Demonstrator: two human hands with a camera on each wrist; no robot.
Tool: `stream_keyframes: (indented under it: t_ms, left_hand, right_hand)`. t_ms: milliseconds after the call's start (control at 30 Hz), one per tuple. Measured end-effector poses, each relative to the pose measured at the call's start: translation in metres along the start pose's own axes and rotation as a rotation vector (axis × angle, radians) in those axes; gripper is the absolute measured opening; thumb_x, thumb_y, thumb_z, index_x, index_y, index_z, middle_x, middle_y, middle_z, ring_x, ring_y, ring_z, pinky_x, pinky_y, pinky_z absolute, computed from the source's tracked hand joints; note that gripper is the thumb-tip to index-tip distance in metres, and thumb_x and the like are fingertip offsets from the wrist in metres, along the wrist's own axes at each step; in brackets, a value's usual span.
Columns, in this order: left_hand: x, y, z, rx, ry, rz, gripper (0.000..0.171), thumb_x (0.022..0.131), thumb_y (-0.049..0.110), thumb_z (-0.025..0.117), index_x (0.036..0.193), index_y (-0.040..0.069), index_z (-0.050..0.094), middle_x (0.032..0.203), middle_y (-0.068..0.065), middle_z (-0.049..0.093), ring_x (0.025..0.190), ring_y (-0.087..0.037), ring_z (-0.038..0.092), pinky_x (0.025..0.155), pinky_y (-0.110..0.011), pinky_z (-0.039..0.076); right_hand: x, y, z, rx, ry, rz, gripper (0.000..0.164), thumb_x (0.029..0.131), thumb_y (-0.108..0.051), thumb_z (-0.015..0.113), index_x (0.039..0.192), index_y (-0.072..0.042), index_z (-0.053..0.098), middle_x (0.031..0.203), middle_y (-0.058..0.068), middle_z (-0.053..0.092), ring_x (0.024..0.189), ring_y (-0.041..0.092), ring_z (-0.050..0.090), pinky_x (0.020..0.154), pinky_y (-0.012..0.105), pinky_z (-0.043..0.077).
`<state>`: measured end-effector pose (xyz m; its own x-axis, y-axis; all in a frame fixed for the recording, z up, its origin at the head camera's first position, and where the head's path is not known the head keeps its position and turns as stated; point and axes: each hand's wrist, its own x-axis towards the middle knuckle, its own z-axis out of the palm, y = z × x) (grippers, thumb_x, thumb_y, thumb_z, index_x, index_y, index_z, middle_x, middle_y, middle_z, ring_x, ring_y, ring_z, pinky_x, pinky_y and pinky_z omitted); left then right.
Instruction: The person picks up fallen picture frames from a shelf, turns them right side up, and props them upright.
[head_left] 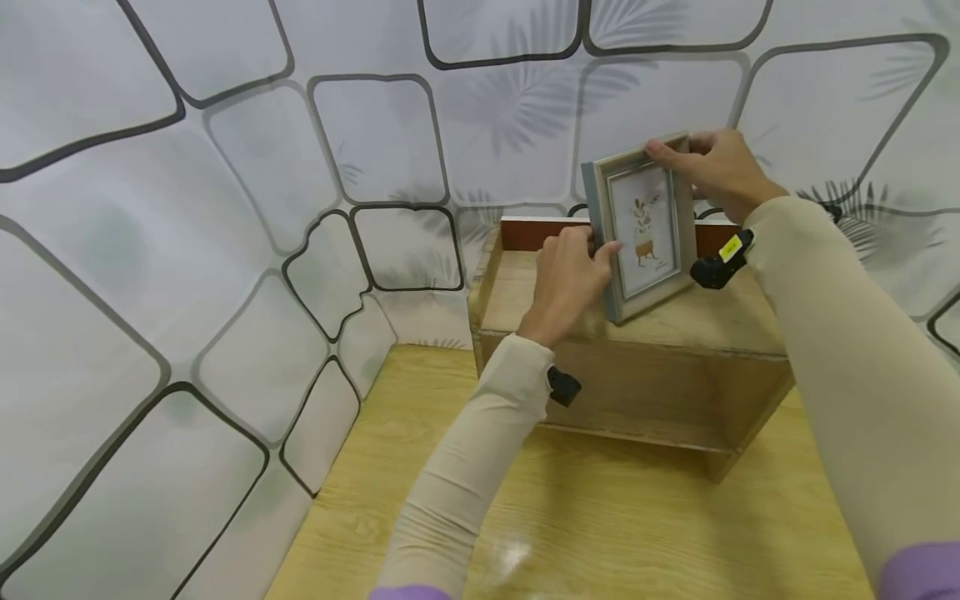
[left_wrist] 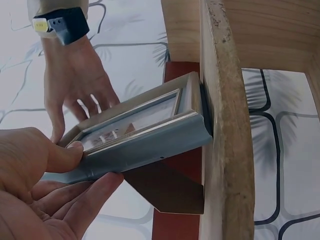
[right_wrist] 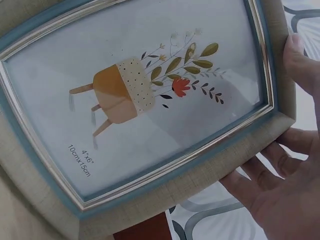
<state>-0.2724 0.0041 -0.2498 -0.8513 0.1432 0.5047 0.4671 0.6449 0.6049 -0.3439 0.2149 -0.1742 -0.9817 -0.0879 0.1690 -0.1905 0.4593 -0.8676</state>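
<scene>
A picture frame with a beige and blue border holds a print of a potted plant. Its lower edge is at the top board of a small wooden shelf, and it leans back slightly. My left hand pinches the frame's left side, thumb on the front and fingers behind. At the upper right corner, my right hand grips the frame with its thumb over the front edge. In the left wrist view, a dark support leg is folded out behind the frame, reaching the board.
The shelf has a red-brown strip along its back and an open compartment below. It stands on a wood-patterned surface, close to the patterned wall behind and to the left.
</scene>
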Motion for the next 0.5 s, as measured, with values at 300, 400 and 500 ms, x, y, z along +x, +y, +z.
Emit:
stream_keyframes:
  t_ms: [300,400,500]
  left_hand:
    - [0.003,0.001,-0.002,0.030,-0.021,-0.010,0.026,0.099,0.030,0.067,0.088,0.007,0.070,0.075,-0.002,0.070,0.058,-0.012,0.061,0.055,-0.025,0.044]
    - [0.005,0.001,-0.002,0.030,-0.035,-0.014,0.026,0.100,0.030,0.067,0.088,0.007,0.070,0.074,-0.002,0.069,0.058,-0.012,0.060,0.055,-0.025,0.043]
    - [0.007,0.001,-0.001,0.030,-0.034,-0.014,0.026,0.100,0.029,0.066,0.085,0.008,0.069,0.067,0.000,0.063,0.054,-0.011,0.054,0.053,-0.024,0.039]
  right_hand:
    - [-0.011,0.003,-0.005,-0.028,0.141,-0.023,0.064,0.088,-0.055,0.073,0.129,-0.006,0.067,0.098,-0.011,0.063,0.093,0.011,0.055,0.075,0.025,0.046]
    - [-0.015,0.004,-0.009,-0.049,0.160,0.006,0.073,0.087,-0.058,0.072,0.134,-0.002,0.063,0.105,-0.008,0.063,0.094,0.009,0.055,0.079,0.026,0.046]
    - [-0.019,0.004,-0.011,-0.081,0.186,0.038,0.082,0.086,-0.061,0.071,0.138,0.001,0.059,0.122,0.007,0.062,0.092,0.008,0.057,0.080,0.027,0.047]
